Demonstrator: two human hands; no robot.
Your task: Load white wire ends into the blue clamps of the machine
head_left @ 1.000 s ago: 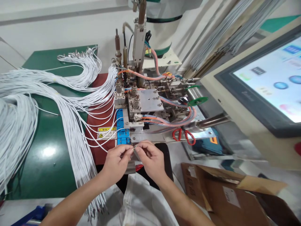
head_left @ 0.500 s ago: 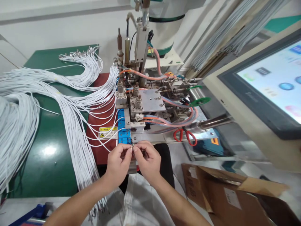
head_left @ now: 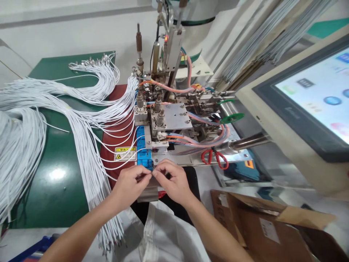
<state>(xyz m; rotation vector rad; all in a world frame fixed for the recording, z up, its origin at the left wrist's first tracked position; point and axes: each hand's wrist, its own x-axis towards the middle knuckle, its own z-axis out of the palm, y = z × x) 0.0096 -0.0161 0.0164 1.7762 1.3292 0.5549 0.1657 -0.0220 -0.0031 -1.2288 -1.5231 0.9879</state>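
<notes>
At the front end of a row of blue clamp blocks (head_left: 144, 155), my two hands meet fingertip to fingertip. My left hand (head_left: 133, 183) is closed in a pinch on a white cable (head_left: 112, 177), which comes in from the left. Thumb and forefinger of my right hand (head_left: 172, 180) are pressed together right beside the cable's end; what they pinch is too small and covered to make out. Other white cables run from a large bundle (head_left: 81, 156) into the blue blocks behind my hands.
A metal machine (head_left: 174, 116) with air hoses stands behind the blocks. Red-handled scissors (head_left: 215, 158) lie at its front edge. A touch screen (head_left: 313, 98) juts in at right, above a cardboard box (head_left: 261, 225). More cables cover the green table (head_left: 60, 196).
My hands have shifted slightly: the fingertips are lower and closer to the front blue block. An upright part at the machine's back has moved, and a red light now shows on it.
</notes>
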